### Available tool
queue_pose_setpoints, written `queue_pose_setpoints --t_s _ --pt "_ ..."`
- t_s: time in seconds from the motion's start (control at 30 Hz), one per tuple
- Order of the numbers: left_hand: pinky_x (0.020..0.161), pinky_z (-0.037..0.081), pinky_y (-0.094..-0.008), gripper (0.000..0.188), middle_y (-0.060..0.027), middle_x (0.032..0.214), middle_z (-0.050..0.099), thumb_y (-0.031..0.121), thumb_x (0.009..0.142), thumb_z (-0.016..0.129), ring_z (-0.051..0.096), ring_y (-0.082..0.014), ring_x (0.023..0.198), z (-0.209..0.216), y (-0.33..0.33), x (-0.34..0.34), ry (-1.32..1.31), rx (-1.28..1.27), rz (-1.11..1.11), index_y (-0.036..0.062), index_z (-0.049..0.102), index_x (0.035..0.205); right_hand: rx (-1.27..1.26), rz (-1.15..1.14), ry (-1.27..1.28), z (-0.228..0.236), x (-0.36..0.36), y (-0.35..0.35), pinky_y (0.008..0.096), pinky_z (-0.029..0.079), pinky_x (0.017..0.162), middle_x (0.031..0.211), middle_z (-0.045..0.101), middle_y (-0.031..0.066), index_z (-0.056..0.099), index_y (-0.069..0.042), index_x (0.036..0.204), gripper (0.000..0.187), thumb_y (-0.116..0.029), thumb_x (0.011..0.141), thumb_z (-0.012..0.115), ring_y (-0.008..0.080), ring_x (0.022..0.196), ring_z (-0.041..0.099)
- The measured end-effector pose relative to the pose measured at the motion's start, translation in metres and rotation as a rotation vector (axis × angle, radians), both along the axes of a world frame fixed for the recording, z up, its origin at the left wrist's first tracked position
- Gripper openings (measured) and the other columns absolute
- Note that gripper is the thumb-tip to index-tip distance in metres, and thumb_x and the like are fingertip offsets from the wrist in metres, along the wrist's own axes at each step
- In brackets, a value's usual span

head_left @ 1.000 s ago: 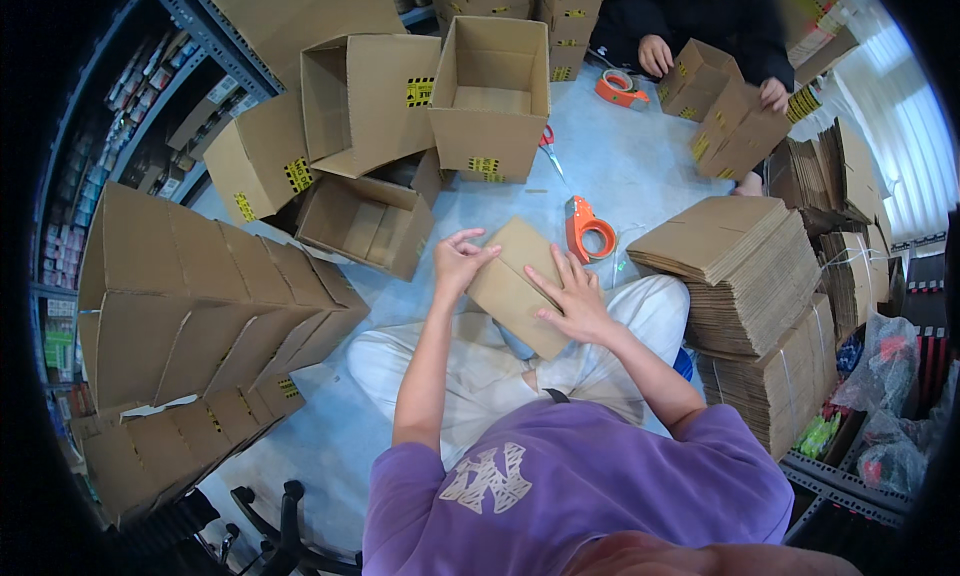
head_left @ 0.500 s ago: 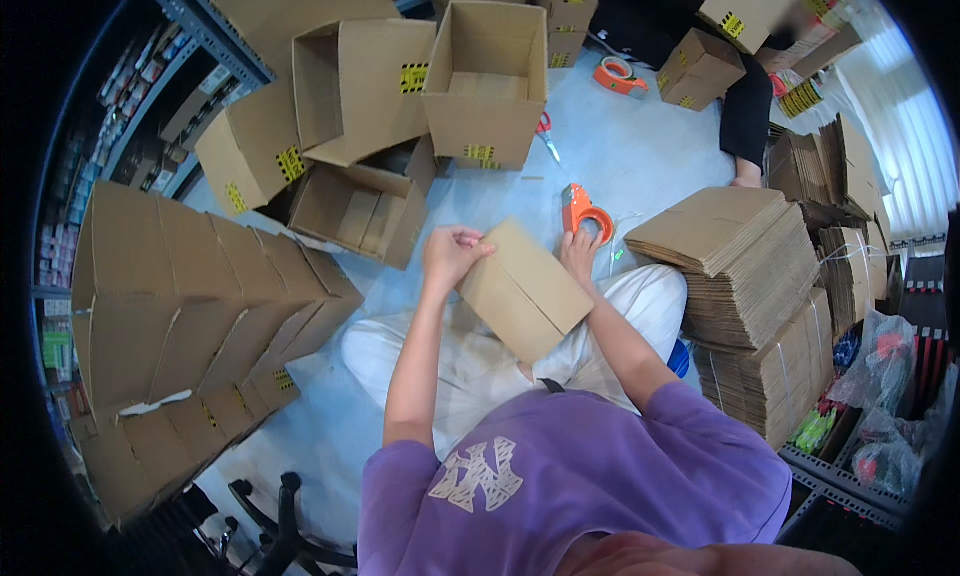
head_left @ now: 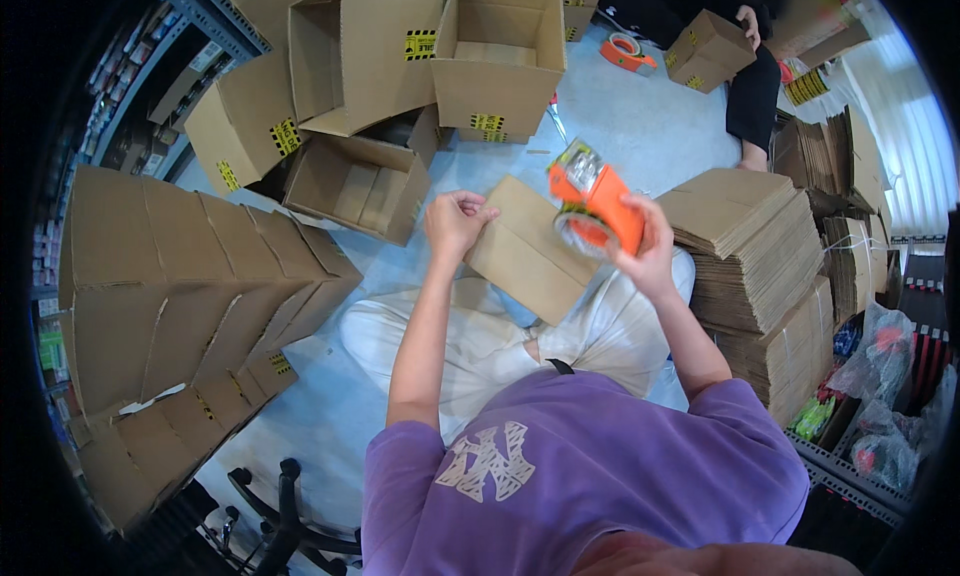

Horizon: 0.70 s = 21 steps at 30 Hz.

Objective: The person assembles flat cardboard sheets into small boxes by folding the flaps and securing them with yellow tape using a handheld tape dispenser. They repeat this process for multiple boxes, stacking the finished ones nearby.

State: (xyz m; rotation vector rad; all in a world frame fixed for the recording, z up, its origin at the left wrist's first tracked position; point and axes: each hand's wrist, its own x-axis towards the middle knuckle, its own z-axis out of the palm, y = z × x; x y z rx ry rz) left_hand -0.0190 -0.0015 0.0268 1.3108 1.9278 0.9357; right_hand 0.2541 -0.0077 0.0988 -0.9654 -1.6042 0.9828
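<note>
A small brown cardboard box (head_left: 530, 261) stands over my lap, its two top flaps meeting along a seam. My left hand (head_left: 457, 223) pinches the box at its left edge, thumb and fingers closed there. Above the box's right side, my right hand (head_left: 647, 246) grips an orange tape dispenser (head_left: 622, 216) by its body. The dispenser is tilted, with its metal cutter end pointing up and left. Its tape roll faces the box, and I cannot make out whether tape touches the cardboard.
Open cardboard boxes (head_left: 392, 41) pile up ahead, beside red-handled scissors (head_left: 556, 114). Folded boxes (head_left: 95, 266) stand at left. Stacks of flat cardboard (head_left: 745, 266) rise at right. Beyond, another person's hand (head_left: 748, 26) touches a small box (head_left: 708, 51) near a second tape dispenser (head_left: 627, 52).
My right hand has lifted the orange tape dispenser off the floor and brought it over the box. My left hand stays at the box's edge. The other person's hand has shifted.
</note>
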Motion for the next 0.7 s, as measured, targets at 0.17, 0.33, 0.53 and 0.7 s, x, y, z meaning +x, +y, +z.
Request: queue_pose_setpoints --t_s 0.17,0.33,0.53,0.7 --pt "0.060 0.051 -0.0291 0.030 -0.0065 0.068 0.067 0.019 0.062 0.087 0.063 -0.0155 0.061 -0.009 0.001 -0.002 -0.030 0.025 0.003 0.0037 0.074 0.084 0.152 0.169 -0.121 -0.030 -0.019 -0.035 0.0306 0.046 0.073 0.093 0.056 0.0097 0.063 -0.010 0.116 0.056 0.000 0.062 0.074 0.0208 0.082 0.056" --pt "0.069 0.049 -0.0286 0.028 -0.0091 0.072 0.066 0.028 0.080 0.075 0.062 -0.0165 0.068 0.010 -0.023 0.004 -0.029 0.141 -0.021 0.0010 0.072 0.089 0.320 0.171 -0.276 -0.076 -0.012 -0.036 0.0301 0.044 0.057 0.083 0.052 0.0084 0.069 -0.015 0.114 0.058 -0.005 0.058 0.079 0.0208 0.067 0.051" --pt "0.062 0.046 -0.0253 0.049 -0.0058 0.076 0.068 0.042 0.095 0.056 0.059 -0.0110 0.065 0.022 -0.047 0.012 -0.923 -0.084 -0.021 -0.0033 0.072 0.089 0.343 0.184 -0.335 -0.072 -0.014 -0.039 0.0287 0.043 0.054 0.081 0.051 0.0072 0.069 -0.017 0.115 0.057 -0.010 0.059 0.083 0.0187 0.064 0.048" --pt "0.058 0.045 -0.0221 0.030 -0.0054 0.075 0.069 0.026 0.089 0.068 0.060 -0.0082 0.065 0.023 -0.034 0.001 -0.933 -0.182 -0.070 -0.0030 0.073 0.087 0.318 0.181 -0.399 -0.054 -0.025 -0.040 0.0290 0.043 0.054 0.080 0.051 0.0071 0.069 -0.017 0.117 0.057 -0.011 0.062 0.083 0.0187 0.064 0.048"
